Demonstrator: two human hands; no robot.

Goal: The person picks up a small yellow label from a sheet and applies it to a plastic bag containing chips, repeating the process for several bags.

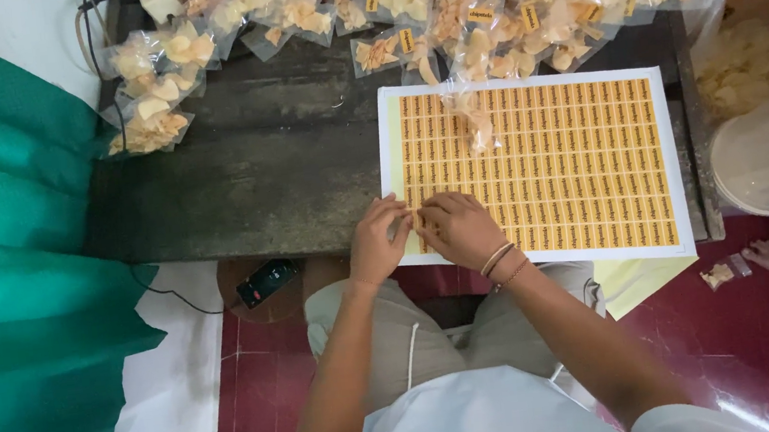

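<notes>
— Dark wooden table (pixel 283 160), and the yellow label sheet (pixel 541 166) lies at its near edge?
— Yes. Left hand (pixel 378 243) and right hand (pixel 459 229) pinch together at its corner; best to peel slowly. Bagged chips (pixel 477 6) lie beyond.

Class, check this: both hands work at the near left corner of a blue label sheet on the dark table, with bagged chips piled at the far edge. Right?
Not quite. The label sheet is orange-yellow, not blue, as the head view shows. The left hand and right hand do meet at its near left corner, on the dark table, bagged chips beyond.
</notes>
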